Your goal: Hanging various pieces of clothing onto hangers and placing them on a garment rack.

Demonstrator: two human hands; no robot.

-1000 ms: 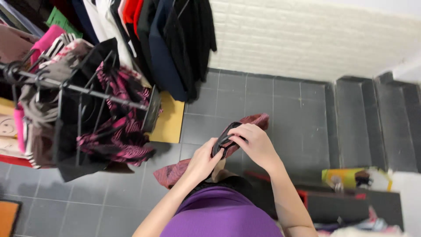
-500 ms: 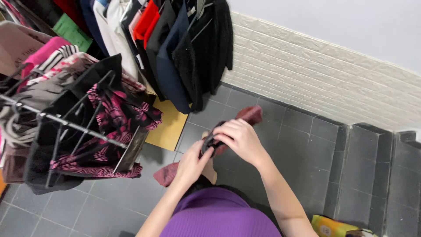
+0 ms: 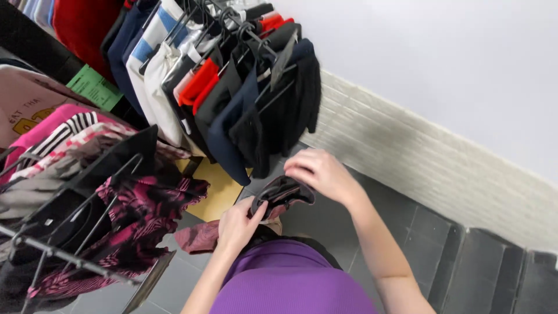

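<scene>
Both hands grip a dark folded garment [image 3: 283, 195] in front of the person's purple top [image 3: 290, 279]: the left hand [image 3: 238, 224] pinches its lower edge with the thumb on top, while the right hand [image 3: 319, 171] closes over its upper end. The garment is held above the grey tiled floor [image 3: 407, 232], just beside a rail of hanging clothes [image 3: 232, 99]. A rack of pink and black garments [image 3: 116, 215] stands to the left.

The folded garment [image 3: 283, 195] between the hands is dark maroon with black. The top [image 3: 290, 282] is purple. On the wire rack [image 3: 70, 256] lies a magenta-and-black patterned cloth [image 3: 145, 224]. Hanging clothes [image 3: 232, 87] are navy, black, red, white and blue-striped. The floor tiles [image 3: 430, 244] are dark grey, and the brick wall [image 3: 442, 168] white.
</scene>
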